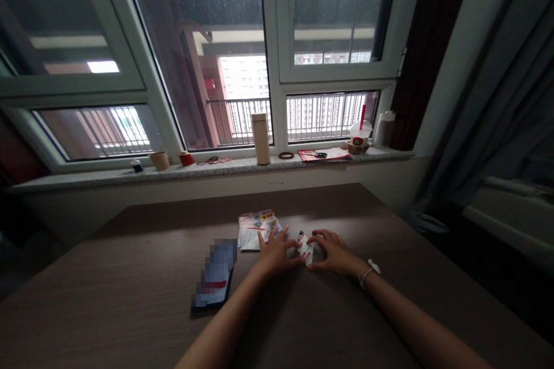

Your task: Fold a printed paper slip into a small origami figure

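Observation:
A small folded piece of printed paper (305, 248), white with red marks, lies on the dark wood-grain table (130, 305) between my hands. My left hand (275, 253) rests with its fingers spread, its thumb tip at the paper's lower left. My right hand (332, 252) is cupped just right of the paper, and I cannot tell if it grips it. A stack of printed leaflets (255, 232) lies beyond my left hand. Left of that hand lies a phone (215, 273) with a pixelated screen. A bead bracelet (367, 272) circles my right wrist.
Beyond the table, a granite windowsill (225, 168) holds a tall beige flask (261, 139), a paper cup (160, 160), a plastic cup with a red straw (360, 134), and red-edged papers (324, 154). A grey curtain (476, 69) hangs at the right.

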Demonstrator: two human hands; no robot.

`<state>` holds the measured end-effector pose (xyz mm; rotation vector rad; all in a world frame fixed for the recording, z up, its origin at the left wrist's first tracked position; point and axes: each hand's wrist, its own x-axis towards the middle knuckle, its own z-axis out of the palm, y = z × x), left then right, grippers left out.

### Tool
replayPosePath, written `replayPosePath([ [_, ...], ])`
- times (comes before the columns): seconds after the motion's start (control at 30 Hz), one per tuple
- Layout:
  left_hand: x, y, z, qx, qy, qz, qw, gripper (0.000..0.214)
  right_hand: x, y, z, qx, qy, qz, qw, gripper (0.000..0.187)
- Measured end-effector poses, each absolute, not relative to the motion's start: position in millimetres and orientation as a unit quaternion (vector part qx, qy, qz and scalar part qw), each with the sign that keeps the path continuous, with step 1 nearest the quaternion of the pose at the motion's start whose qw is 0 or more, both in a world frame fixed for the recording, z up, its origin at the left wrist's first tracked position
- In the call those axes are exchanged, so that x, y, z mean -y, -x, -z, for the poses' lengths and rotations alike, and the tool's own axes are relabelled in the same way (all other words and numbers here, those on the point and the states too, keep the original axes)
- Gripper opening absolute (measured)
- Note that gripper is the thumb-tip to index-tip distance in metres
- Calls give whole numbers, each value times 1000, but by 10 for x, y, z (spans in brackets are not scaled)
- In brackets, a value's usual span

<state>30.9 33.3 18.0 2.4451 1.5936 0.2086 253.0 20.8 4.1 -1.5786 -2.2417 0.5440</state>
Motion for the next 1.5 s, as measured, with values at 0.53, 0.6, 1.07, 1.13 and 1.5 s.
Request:
replayPosePath([
  [0.53, -384, -458, -131, -575, -802, -151, 66, 21, -281, -2466, 20, 742, 589, -165, 274, 23],
  [0.6, -404, -501, -113, -578, -796, -166, 67, 18, -296, -2422, 29, 733, 600, -153, 281, 20],
  [1.07, -406, -583, -85, -630, -748, -185, 100, 21, -323, -2314, 0, 711, 637, -127, 271, 15],
  [1.13, -414, -583, -81, -628, -751, -179, 96, 23, -327, -2310, -5, 711, 636, -126, 272, 16],
  [1.5, -464, -613, -152, -634, -746, -162, 119, 19, -392, -2296, 29, 696, 652, -148, 262, 13],
])
